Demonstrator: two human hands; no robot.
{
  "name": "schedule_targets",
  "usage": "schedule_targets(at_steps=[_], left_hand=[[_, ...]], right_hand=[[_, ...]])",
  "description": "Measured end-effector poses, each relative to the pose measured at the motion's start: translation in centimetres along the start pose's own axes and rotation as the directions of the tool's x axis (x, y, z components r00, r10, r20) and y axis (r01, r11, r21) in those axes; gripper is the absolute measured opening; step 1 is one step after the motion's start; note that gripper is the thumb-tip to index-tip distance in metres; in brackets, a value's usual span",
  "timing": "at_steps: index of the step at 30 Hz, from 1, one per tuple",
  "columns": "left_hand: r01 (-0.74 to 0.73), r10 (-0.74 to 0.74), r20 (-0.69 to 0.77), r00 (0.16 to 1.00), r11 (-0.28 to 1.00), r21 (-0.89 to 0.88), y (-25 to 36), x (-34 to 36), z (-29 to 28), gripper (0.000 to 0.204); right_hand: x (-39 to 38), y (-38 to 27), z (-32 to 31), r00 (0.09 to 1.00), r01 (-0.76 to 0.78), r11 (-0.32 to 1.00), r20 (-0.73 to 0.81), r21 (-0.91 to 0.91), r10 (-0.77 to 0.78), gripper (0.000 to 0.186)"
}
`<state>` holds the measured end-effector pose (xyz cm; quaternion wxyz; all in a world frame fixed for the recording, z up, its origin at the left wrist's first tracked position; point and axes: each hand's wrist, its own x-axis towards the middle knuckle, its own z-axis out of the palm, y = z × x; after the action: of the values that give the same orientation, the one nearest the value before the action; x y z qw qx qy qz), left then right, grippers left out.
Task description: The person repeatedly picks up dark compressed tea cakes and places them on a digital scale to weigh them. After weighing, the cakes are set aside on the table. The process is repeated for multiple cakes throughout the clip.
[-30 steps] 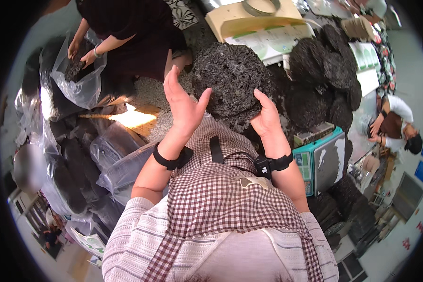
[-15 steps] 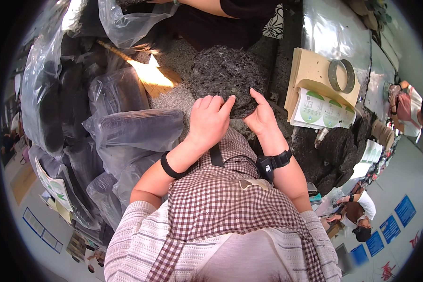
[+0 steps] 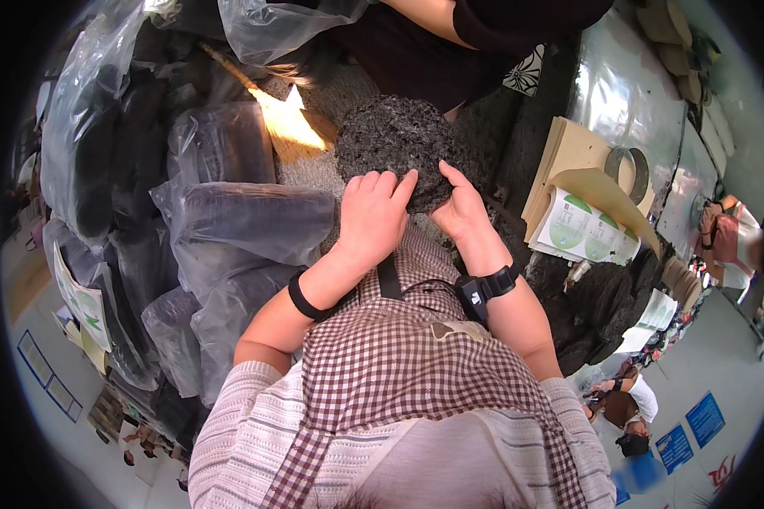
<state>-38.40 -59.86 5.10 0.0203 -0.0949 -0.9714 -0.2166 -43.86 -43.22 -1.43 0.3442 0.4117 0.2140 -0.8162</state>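
Note:
A round, dark, crinkled cake of dried seaweed [image 3: 395, 140] is in front of my apron, held at its near edge. My left hand [image 3: 373, 212] grips the near left part of that edge, fingers bent over the top and the index finger pointing forward. At the near right edge, my right hand [image 3: 460, 208] holds the cake with the thumb up along it; its other fingers are largely hidden. The cake's underside does not show.
Clear plastic bags of dark round cakes [image 3: 246, 220] lie stacked on the left. A straw broom [image 3: 293, 123] lies beyond them. On the right are cardboard sheets with printed labels [image 3: 586, 229], a metal ring [image 3: 628, 174] and more dark cakes [image 3: 598, 305]. Another person's dark-clothed arm [image 3: 437, 17] is across from me.
The seaweed cake has shifted slightly left and looks tilted differently, with both hands still on its near edge. The view has turned a little, so the surroundings have shifted.

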Motion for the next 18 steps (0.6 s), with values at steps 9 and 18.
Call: schedule_targets(at_steps=[9,18], left_hand=[[0.027,-0.027,-0.036,0.999,1.0,-0.012,-0.1,-0.6,-1.3,0.054],[-0.039,0.039,-0.007,0.999,0.999,-0.019,-0.6,-0.9,-0.7,0.056]], right_hand=[[-0.3,0.5,1.1,1.0,0.011,1.0,-0.002,-0.004,-0.011,0.036],[-1.2,0.1,1.4,0.996,0.073,0.997,0.051,-0.029,-0.071,0.035]])
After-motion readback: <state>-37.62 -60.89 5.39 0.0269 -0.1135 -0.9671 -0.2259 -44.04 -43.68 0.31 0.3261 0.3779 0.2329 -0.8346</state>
